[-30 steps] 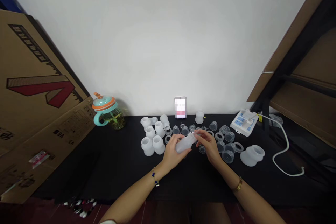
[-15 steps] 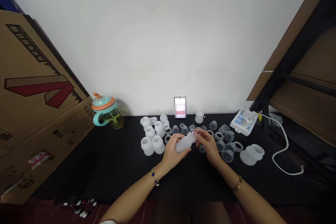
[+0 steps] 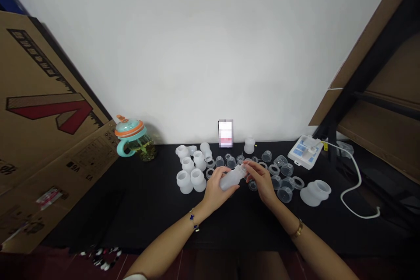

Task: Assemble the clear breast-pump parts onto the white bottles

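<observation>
A brown box (image 3: 49,105) stands at the left end of the black table (image 3: 147,210). Next to it, near the back left corner, is a jug (image 3: 146,148) with a green handle. If an arm swings wide, the jug could get bumped and tip.

Then comes a bunch of white pots (image 3: 184,182), most standing up. They sit so close that one knock from the left hand (image 3: 216,188) could push a few over.

The left hand is wrapped around a white bottle (image 3: 231,179). The bottle is tilted, up over the middle of the table, with its top toward the right. A phone (image 3: 225,133) leans on the wall at the back edge.

The right hand (image 3: 262,181) has its fingers bent close at the bottle's top. I can't tell if they pinch anything. If the left hand holds too loosely, the smooth bottle could turn or slip. A small part could drop and get lost among the clear cups (image 3: 285,194) and rings (image 3: 298,183) around there.

Farther right are a white case (image 3: 300,153) by the back edge, a fat pot (image 3: 310,197), and a cord (image 3: 359,181). A sleeve or wrist could snag the cord.
</observation>
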A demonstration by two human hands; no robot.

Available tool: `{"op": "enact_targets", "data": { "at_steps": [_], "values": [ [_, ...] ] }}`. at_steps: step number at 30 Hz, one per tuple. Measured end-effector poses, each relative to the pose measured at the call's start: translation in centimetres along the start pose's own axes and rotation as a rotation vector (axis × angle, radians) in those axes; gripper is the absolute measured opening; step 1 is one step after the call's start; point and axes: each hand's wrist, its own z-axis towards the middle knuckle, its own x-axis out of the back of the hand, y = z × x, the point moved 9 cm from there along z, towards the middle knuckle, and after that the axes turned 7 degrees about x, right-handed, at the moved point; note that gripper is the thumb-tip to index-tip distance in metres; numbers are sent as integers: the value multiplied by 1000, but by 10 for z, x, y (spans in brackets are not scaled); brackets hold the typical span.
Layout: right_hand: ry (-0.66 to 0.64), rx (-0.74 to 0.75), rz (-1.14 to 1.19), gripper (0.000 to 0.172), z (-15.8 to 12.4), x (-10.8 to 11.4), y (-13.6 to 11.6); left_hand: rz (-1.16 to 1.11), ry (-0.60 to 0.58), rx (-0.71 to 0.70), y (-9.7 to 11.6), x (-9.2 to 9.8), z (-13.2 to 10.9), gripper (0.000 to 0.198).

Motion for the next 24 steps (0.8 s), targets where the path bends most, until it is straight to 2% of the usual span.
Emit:
{"op": "enact_targets", "data": {
  "at_steps": [7,13,18,24],
  "values": [
    [12,2,8,27,0,0,-1,8,7,-21,-1,-1,-1,43],
    [4,-6,27,26,0,-2,-1,13,-29,-54,2,-3,-3,58],
    [-24,-24,45,26,0,-3,1,80,-73,-48,2,-7,-4,53],
    [-38,-31,84,27,-1,-3,2,78,-63,-29,-1,-6,-4,52]
  ]
}}
